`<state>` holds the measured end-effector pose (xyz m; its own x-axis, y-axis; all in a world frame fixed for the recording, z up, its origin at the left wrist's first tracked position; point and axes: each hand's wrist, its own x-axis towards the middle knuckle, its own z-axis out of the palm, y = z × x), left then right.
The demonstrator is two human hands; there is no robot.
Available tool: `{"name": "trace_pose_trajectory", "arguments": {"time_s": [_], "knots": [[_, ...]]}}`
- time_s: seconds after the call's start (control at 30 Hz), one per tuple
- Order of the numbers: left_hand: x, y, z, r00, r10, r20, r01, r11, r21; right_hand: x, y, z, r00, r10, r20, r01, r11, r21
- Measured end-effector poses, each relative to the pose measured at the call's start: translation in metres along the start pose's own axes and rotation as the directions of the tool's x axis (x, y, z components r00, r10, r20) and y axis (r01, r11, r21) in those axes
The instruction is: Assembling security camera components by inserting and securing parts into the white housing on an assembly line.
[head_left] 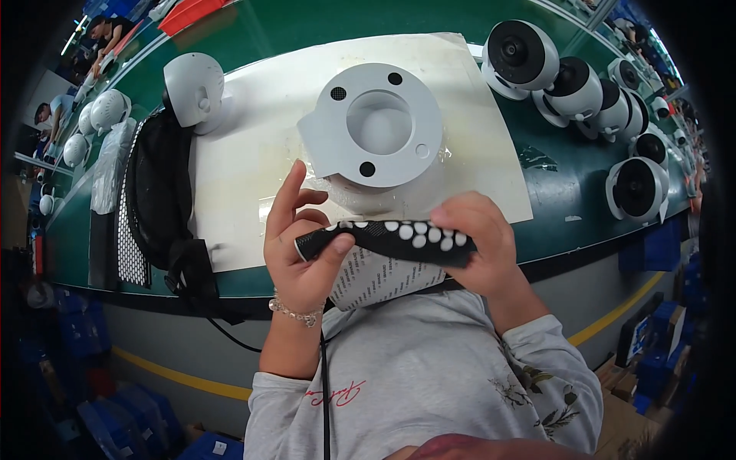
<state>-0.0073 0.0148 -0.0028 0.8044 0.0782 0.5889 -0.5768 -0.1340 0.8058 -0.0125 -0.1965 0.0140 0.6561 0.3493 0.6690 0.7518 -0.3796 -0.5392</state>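
Note:
Between my two hands a black sheet of round stick-on pads (402, 247) is bent over, with several white round spots along its upper edge. My left hand (300, 249) grips its rolled left end with the thumb pressed on it, while the index finger points up and away. At the right end my right hand (488, 239) pinches the sheet. A pale printed backing sheet (383, 282) hangs below it. Just beyond lies a white ring-shaped base (337, 138), flat side up, with 3 black round pads on its face and a round opening in the middle.
Under the base is a cream board (253, 153) on the green bench (307, 27). White cameras with black faces (523, 54) stand in a group at the right. A white camera housing (194, 88) and a black bag (157, 188) are on the left. Other people (113, 34) sit far left.

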Motion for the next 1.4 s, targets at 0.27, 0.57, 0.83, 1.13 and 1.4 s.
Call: {"name": "trace_pose_trajectory", "arguments": {"time_s": [0.27, 0.57, 0.83, 1.13, 1.4], "knots": [[0.001, 0.002, -0.001, 0.996, -0.084, -0.038, 0.084, 0.996, 0.017, 0.016, -0.009, 0.0, 0.998, -0.048, 0.031, 0.042, 0.981, 0.191], [0.0, 0.0, -0.003, 0.995, -0.09, 0.03, 0.091, 0.995, -0.03, 0.002, 0.0, 0.005, 0.998, 0.022, -0.061, -0.009, 0.979, 0.203], [-0.003, -0.007, -0.005, 0.997, -0.062, 0.049, 0.065, 0.996, -0.06, -0.001, 0.004, 0.007, 0.971, 0.236, -0.048, -0.201, 0.903, 0.38], [0.002, -0.002, -0.003, 1.0, -0.003, 0.02, 0.001, 0.995, 0.1, 0.009, 0.008, 0.0, 0.976, -0.052, -0.211, 0.099, 0.97, 0.222], [0.0, 0.0, -0.001, 0.988, 0.146, 0.054, -0.155, 0.952, 0.264, 0.029, 0.006, -0.028, 0.947, 0.291, -0.134, -0.214, 0.887, 0.408]]}}
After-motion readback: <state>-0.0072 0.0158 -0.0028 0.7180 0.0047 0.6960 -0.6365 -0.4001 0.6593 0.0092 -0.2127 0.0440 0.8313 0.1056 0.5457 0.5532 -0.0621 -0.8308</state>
